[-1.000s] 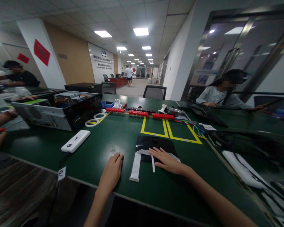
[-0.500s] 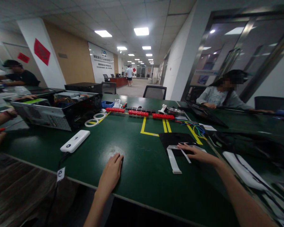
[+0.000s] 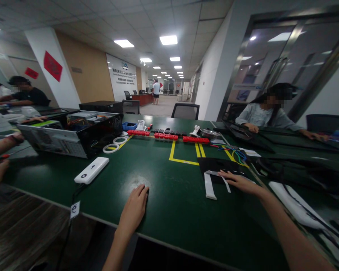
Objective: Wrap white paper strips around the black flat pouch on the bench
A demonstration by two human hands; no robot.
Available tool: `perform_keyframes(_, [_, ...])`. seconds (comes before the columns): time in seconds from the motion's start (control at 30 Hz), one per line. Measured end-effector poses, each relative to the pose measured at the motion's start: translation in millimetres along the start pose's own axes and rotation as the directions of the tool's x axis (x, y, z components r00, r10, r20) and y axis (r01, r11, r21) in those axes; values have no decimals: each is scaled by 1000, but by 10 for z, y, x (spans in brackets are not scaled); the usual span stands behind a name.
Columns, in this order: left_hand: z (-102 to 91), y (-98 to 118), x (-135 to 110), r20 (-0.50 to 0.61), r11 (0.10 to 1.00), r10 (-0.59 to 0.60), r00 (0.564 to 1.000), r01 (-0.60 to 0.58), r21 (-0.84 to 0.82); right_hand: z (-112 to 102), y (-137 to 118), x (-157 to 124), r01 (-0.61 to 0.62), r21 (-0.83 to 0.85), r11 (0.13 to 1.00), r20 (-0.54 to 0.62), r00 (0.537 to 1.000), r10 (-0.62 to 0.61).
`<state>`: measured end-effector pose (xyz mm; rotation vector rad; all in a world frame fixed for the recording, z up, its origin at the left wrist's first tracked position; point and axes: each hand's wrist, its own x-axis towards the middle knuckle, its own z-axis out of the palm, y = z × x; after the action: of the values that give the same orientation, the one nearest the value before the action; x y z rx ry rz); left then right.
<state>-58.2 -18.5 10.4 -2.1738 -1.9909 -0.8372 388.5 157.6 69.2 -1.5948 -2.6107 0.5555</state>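
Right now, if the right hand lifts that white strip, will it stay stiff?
Probably droops and feels light: the white strip looks thin, lying flat on the table. Its far end meets the black sheet under the right hand, so both may move together.

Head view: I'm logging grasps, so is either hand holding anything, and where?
Nothing is gripped. The right hand lies flat on the black sheet by the white ribbon cable; the left hand lies flat on the green table.
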Motion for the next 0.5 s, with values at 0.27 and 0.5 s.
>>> perform_keyframes(0.27, [-9,-8,-2,-13,1000,-14,1000,14,-23,8,61,6,-41,-222,974,-199,980,-4])
perform_keyframes(0.5, [-9,-10,-7,-22,1000,-3,1000,2,-25,-53,-40,-18,-158,-430,889,-250,967,50])
